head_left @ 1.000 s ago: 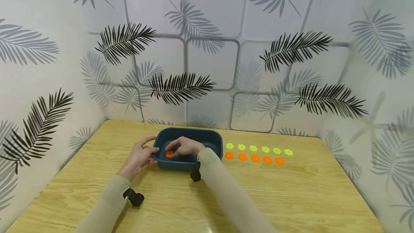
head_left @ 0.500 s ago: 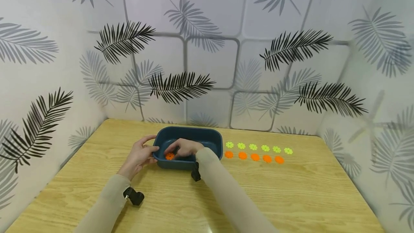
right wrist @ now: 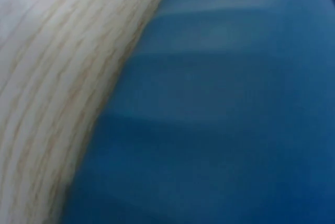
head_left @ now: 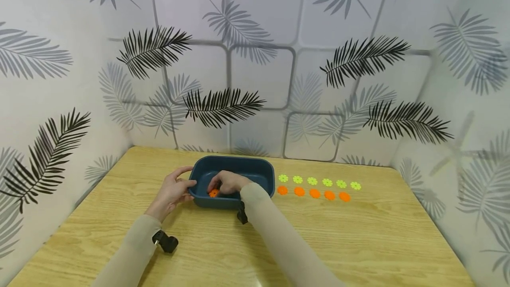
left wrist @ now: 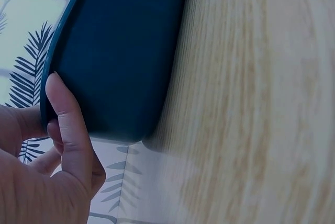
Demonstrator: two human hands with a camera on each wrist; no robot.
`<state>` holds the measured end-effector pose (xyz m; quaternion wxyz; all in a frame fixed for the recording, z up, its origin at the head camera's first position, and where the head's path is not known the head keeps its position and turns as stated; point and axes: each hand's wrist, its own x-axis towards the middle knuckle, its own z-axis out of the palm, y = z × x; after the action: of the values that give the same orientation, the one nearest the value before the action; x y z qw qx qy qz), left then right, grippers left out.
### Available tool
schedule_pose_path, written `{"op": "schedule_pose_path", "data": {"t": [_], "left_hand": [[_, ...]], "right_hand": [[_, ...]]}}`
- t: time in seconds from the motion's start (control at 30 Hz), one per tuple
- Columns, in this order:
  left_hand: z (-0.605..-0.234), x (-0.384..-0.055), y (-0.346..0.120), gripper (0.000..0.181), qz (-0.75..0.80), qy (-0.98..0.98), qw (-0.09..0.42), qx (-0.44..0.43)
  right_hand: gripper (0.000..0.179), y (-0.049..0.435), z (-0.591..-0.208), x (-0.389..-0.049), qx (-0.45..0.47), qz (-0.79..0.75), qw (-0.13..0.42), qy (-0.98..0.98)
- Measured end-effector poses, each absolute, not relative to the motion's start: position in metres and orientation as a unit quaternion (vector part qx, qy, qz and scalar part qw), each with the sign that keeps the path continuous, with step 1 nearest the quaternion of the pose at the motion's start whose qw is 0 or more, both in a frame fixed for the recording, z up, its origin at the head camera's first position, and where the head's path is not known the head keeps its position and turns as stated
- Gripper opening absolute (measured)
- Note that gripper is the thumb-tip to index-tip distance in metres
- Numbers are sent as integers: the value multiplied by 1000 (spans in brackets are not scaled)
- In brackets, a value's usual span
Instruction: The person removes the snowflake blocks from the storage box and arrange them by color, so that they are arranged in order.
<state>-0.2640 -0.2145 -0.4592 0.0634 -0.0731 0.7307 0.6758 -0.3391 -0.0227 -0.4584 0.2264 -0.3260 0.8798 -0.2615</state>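
Observation:
A dark blue rectangular bin (head_left: 255, 170) stands on the wooden table. My left hand (head_left: 171, 192) grips its left end; in the left wrist view the fingers and thumb of the left hand (left wrist: 57, 166) pinch the rim of the bin (left wrist: 118, 56). Reaching down into the bin, my right hand (head_left: 228, 181) has its fingertips on an orange flower-shaped piece (head_left: 214, 193) near the left end and appears to pinch it. The right wrist view holds only the outer wall of the bin (right wrist: 209, 109), blurred, so the right fingers are hidden there.
Right of the bin lie two rows of flat flower-shaped pieces: several yellow-green pieces (head_left: 312, 181) behind, several orange pieces (head_left: 314, 194) in front. A leaf-patterned wall (head_left: 255, 132) rises behind the table (head_left: 358, 242).
Inside the bin my right fingers have drawn together at the orange piece, which has shifted slightly to the right with them. The left hand keeps its grip on the bin.

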Motion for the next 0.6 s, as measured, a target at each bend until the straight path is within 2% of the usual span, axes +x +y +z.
{"op": "schedule_pose_path", "data": {"t": [0.37, 0.6], "left_hand": [[-454, -263, -216, 58, 675, 732, 63, -69], [-457, -264, -215, 55, 675, 731, 63, -76]], "right_hand": [[40, -21, -458, -340, -322, -283, 227, 875], [39, -21, -457, -338, -307, -288, 209, 883]]}}
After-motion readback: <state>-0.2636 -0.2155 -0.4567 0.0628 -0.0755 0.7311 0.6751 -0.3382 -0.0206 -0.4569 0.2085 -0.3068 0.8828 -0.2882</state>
